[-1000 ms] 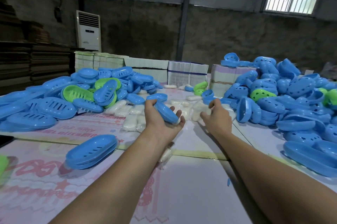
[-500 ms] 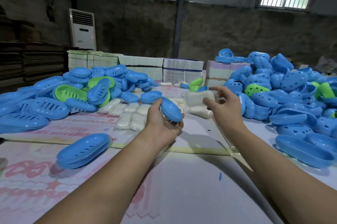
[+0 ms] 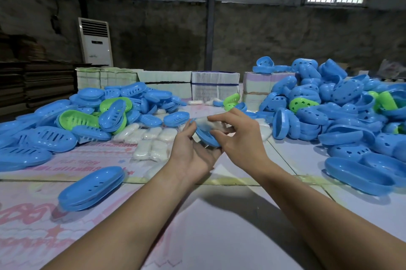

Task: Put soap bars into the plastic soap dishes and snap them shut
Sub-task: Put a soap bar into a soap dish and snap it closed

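Note:
My left hand [image 3: 190, 155] holds a blue soap dish half [image 3: 206, 137] above the table, fingers curled under it. My right hand [image 3: 240, 138] pinches a white wrapped soap bar [image 3: 207, 124] and sets it on that dish half. More wrapped soap bars [image 3: 149, 140] lie on the table just left of my hands. A closed blue soap dish [image 3: 92, 188] lies at the near left.
A heap of blue and green slotted dish lids [image 3: 87, 116] fills the left. A bigger heap of blue dish bases [image 3: 334, 111] fills the right. Stacks of flat cartons [image 3: 214, 87] line the table's far edge. A white floor air conditioner [image 3: 95, 41] stands behind.
My right hand lifted a soap bar from the pile and brought it left onto the dish half. My left hand tilted the dish half up to meet it.

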